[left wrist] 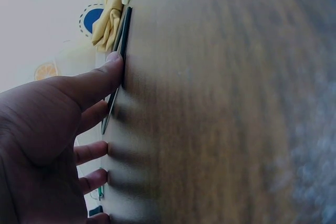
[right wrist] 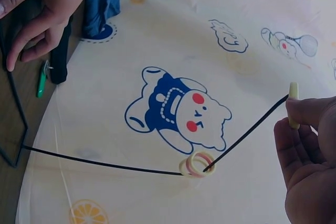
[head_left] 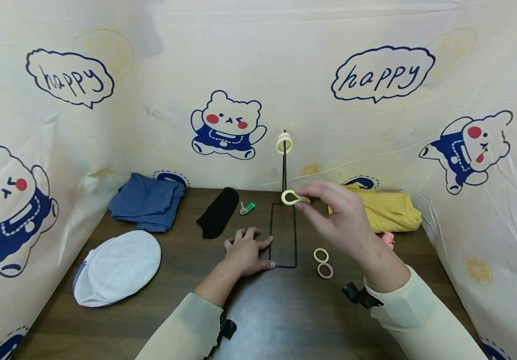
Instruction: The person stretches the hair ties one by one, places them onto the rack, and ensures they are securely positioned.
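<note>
Black wire stand (head_left: pixel 295 235): its rectangular base is lying on the wooden table (head_left: pixel 276 315), its long rod is rising toward the patterned backdrop (head_left: pixel 159 135).
Ring in hand (right wrist: pixel 293 92): pale yellow, squeezed into a loop; in the right wrist view it is meeting the tip of the stand's rod; whether it is encircling the tip, cannot tell.
Right hand (head_left: pixel 344 215): is pinching that ring between thumb and fingers.
Left hand (head_left: pixel 247 252): is resting fingers spread at the stand's left side, thumb touching the base wire, grasping nothing.
Rings on rod (right wrist: pixel 197 164): pale yellow and pink, are hanging together on the stand.
Loose rings: one yellow (head_left: pixel 314 255), one pink (head_left: pixel 319 271), are lying just right of the stand, touching or nearly so.
Textiles, left of stand: black cloth (head_left: pixel 219 213) is lying nearest, blue cloth (head_left: pixel 147 202) and white cap (head_left: pixel 119 267) farther off.
Key with green tag (head_left: pixel 248 208): is lying between stand and black cloth.
Yellow cloth (head_left: pixel 386 210): is lying folded right of the stand.
</note>
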Tool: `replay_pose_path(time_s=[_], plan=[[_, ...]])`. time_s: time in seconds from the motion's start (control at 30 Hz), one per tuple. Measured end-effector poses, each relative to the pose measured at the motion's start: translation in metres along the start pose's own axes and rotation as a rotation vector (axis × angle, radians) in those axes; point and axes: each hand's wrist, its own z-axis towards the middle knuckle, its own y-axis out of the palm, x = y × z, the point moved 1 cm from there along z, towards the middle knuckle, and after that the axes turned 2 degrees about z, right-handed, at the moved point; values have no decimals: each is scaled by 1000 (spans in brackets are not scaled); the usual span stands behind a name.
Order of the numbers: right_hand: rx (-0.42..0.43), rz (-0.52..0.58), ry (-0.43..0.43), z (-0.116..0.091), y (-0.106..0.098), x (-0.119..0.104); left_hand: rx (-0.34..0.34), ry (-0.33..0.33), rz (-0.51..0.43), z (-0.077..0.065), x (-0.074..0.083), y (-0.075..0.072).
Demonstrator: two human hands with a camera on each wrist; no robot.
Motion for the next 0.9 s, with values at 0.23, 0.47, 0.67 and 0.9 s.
replay_pose_path(time_s=[0.23,0.47,0.67,0.9], plan=[[-12,-4,17,3,2,7,-14,-8,-3,-2,2,-3],[5,-3,44,5,7,15,-14,-3,-8,-3,3,-3],[-5,-28,83,8,10,25,-5,4,-12,-3,3,-4],[2,-16,123,14,14,37,10,20,-23,-4,2,-3]])
